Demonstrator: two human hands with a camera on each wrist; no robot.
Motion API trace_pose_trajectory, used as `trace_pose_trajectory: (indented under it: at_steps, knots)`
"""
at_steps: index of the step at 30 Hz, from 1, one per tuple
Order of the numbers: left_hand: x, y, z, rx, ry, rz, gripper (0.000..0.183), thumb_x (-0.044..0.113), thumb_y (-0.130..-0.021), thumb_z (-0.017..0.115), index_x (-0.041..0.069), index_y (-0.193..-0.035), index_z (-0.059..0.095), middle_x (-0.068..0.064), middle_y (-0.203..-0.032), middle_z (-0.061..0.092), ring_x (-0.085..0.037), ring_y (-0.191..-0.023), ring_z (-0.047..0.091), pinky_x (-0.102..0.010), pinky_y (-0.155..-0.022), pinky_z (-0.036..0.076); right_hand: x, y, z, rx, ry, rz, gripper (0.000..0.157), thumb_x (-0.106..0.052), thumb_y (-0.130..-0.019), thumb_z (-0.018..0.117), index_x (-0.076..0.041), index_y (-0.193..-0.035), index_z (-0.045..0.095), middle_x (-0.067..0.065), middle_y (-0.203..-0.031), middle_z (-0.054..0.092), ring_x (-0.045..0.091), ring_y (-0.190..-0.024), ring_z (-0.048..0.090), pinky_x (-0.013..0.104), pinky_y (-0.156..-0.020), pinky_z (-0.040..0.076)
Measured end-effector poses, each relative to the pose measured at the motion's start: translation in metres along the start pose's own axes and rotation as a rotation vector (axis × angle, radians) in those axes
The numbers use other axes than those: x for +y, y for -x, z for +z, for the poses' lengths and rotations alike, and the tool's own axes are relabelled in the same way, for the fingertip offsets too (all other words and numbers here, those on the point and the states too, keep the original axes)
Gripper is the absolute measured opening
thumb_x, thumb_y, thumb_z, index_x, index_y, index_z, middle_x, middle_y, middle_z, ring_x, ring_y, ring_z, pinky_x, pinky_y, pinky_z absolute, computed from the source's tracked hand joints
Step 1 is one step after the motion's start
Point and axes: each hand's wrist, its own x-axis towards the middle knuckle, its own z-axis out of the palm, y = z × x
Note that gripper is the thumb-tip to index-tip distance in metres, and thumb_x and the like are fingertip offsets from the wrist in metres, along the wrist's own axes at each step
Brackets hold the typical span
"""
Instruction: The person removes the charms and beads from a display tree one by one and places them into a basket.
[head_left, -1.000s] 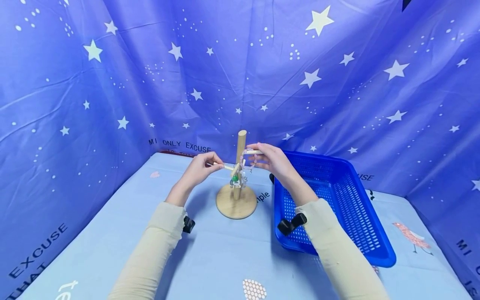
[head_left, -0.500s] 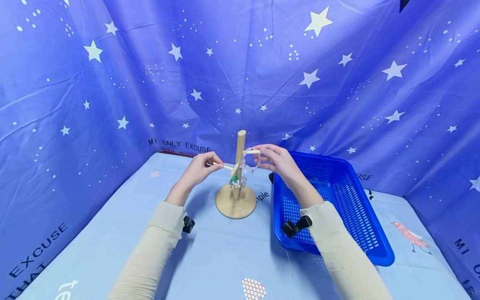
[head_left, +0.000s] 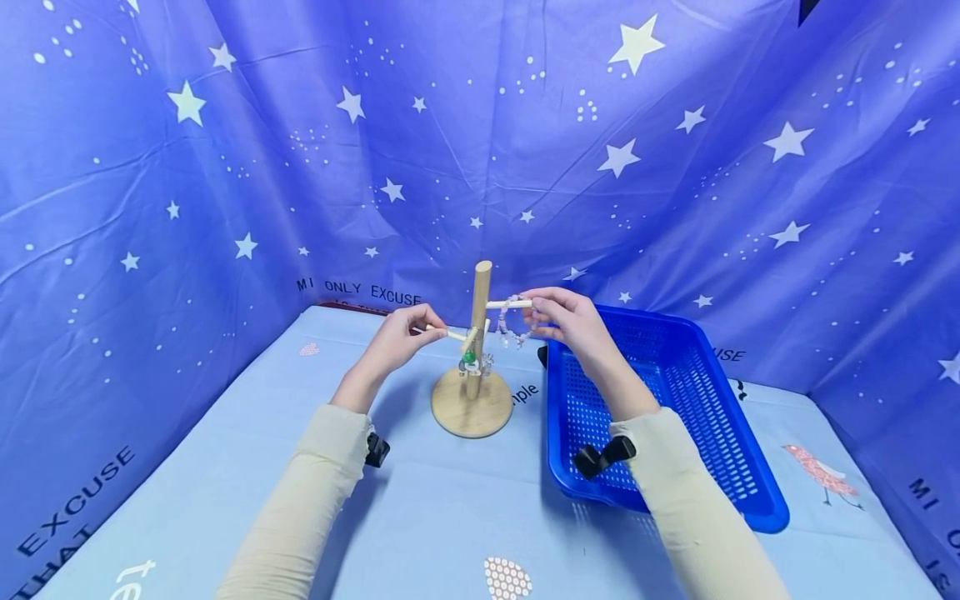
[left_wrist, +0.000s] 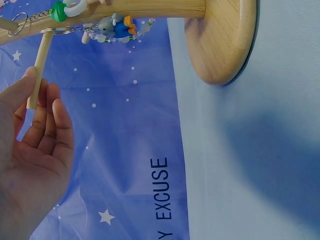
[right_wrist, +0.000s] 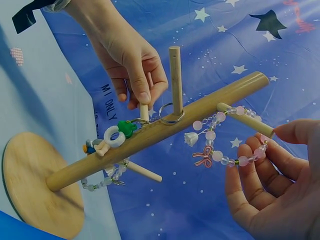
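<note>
Left of the stand (head_left: 480, 292), your left grip (head_left: 401, 337) pinches a peg (left_wrist: 39, 75), likely bracing it; rightward, your right grip (head_left: 570, 321) holds a bracelet (right_wrist: 243, 161).

From my end I see a draped booth (head_left: 285, 150): purple-blue, star-printed fabric curtains (head_left: 465, 125) hang left, far and right around a pale-blue, cloth-covered surface (head_left: 442, 508). I cannot tell what sort of room lies behind them.
</note>
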Motion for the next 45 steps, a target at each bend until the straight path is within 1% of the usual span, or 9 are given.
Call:
trace_pose_trajectory:
  at_steps: [4, 8, 11, 17, 21, 28, 32, 41, 45]
  knots:
    - [0.000, 0.000, 0.000, 0.000, 0.003, -0.001, 0.006, 0.017, -0.087, 0.067, 0.011, -0.087, 0.065, -0.005, -0.088, 0.066, -0.018, -0.078, 0.060, -0.031, -0.069, 0.049, -0.001, 0.002, -0.002, 0.013, 0.015, -0.009, 0.032, -0.027, -0.095, 0.057, -0.006, -0.119, 0.060, 0.001, -0.099, 0.064, 0.016, -0.092, 0.062, 0.032, -0.084, 0.054]
    - [0.000, 0.000, 0.001, 0.002, 0.002, -0.003, 0.006, 0.018, -0.087, 0.068, 0.012, -0.087, 0.065, -0.005, -0.087, 0.066, -0.018, -0.077, 0.060, -0.031, -0.068, 0.049, -0.001, 0.003, -0.004, 0.024, 0.029, -0.026, 0.032, -0.025, -0.093, 0.060, -0.005, -0.119, 0.060, -0.001, -0.096, 0.064, 0.013, -0.089, 0.062, 0.032, -0.083, 0.054]
    - [0.000, 0.000, 0.001, 0.002, 0.004, -0.001, 0.007, 0.018, -0.087, 0.068, 0.012, -0.087, 0.065, -0.005, -0.087, 0.066, -0.018, -0.077, 0.060, -0.031, -0.069, 0.049, 0.000, 0.003, -0.005, 0.039, 0.019, -0.035, 0.031, -0.022, -0.092, 0.062, -0.005, -0.117, 0.061, 0.002, -0.096, 0.065, 0.013, -0.087, 0.062, 0.031, -0.081, 0.054]
    - [0.001, 0.000, 0.001, 0.005, 0.011, -0.003, 0.007, 0.018, -0.087, 0.068, 0.011, -0.086, 0.065, -0.005, -0.087, 0.066, -0.019, -0.078, 0.060, -0.031, -0.069, 0.049, -0.001, 0.005, -0.008, 0.065, 0.032, -0.063, 0.029, -0.022, -0.090, 0.064, -0.004, -0.114, 0.061, 0.005, -0.096, 0.065, 0.011, -0.085, 0.063, 0.025, -0.076, 0.054]
    - [0.000, 0.000, 0.002, 0.005, 0.007, -0.009, 0.007, 0.018, -0.087, 0.067, 0.012, -0.087, 0.065, -0.005, -0.088, 0.066, -0.019, -0.078, 0.059, -0.031, -0.069, 0.048, -0.001, 0.007, -0.010, 0.074, 0.049, -0.086, 0.030, -0.022, -0.090, 0.065, -0.003, -0.113, 0.061, 0.003, -0.094, 0.065, 0.010, -0.083, 0.063, 0.023, -0.074, 0.054]
    - [0.001, 0.000, 0.002, 0.001, 0.003, -0.019, 0.008, 0.020, -0.087, 0.067, 0.013, -0.087, 0.065, -0.005, -0.088, 0.065, -0.020, -0.079, 0.060, -0.032, -0.070, 0.049, -0.001, 0.008, -0.011, 0.089, 0.074, -0.134, 0.030, -0.022, -0.089, 0.065, -0.001, -0.111, 0.061, -0.004, -0.087, 0.065, 0.009, -0.079, 0.063, 0.022, -0.073, 0.054]
    - [0.000, 0.000, 0.002, 0.004, -0.005, -0.014, 0.008, 0.020, -0.087, 0.067, 0.013, -0.087, 0.065, -0.005, -0.089, 0.066, -0.019, -0.080, 0.060, -0.031, -0.070, 0.049, -0.001, 0.010, -0.013, 0.106, 0.099, -0.152, 0.031, -0.022, -0.089, 0.066, 0.000, -0.111, 0.062, -0.005, -0.087, 0.065, 0.010, -0.081, 0.063, 0.023, -0.074, 0.054]
    - [0.000, 0.002, 0.001, 0.006, -0.004, -0.014, 0.007, 0.020, -0.087, 0.067, 0.013, -0.086, 0.065, -0.005, -0.089, 0.066, -0.019, -0.080, 0.060, -0.032, -0.069, 0.048, 0.002, 0.013, -0.019, 0.146, 0.167, -0.184, 0.033, -0.025, -0.089, 0.065, 0.000, -0.110, 0.063, -0.004, -0.095, 0.064, 0.010, -0.086, 0.060, 0.025, -0.077, 0.053]
    - [-0.001, 0.001, 0.001, 0.006, -0.006, -0.020, 0.007, 0.019, -0.088, 0.067, 0.013, -0.087, 0.065, -0.005, -0.089, 0.066, -0.019, -0.080, 0.060, -0.032, -0.070, 0.048, 0.000, 0.015, -0.022, 0.156, 0.175, -0.200, 0.030, -0.021, -0.090, 0.065, 0.002, -0.109, 0.063, -0.001, -0.098, 0.064, 0.007, -0.083, 0.059, 0.024, -0.075, 0.053]
